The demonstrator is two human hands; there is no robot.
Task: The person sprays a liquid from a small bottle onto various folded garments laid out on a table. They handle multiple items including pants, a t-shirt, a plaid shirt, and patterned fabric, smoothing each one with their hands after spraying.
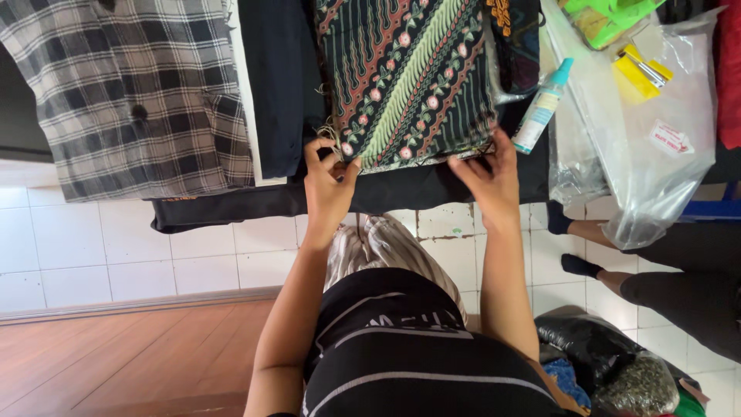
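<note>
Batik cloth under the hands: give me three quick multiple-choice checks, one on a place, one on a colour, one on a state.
1. Where does the spray bottle lie?
A. right of the batik cloth
B. on the plaid shirt
C. on the wooden floor

2. What colour is the bottle's cap?
A. red
B. teal
C. black

3. How do the hands meet the cloth?
A. both hang clear of it
B. only the right touches it
C. both are at its near edge

Key: 1 A, it lies beside the cloth's right edge. 2 B, the cap shows teal. 3 C, the left hand pinches the near corner and the right hand presses the hem.
</note>
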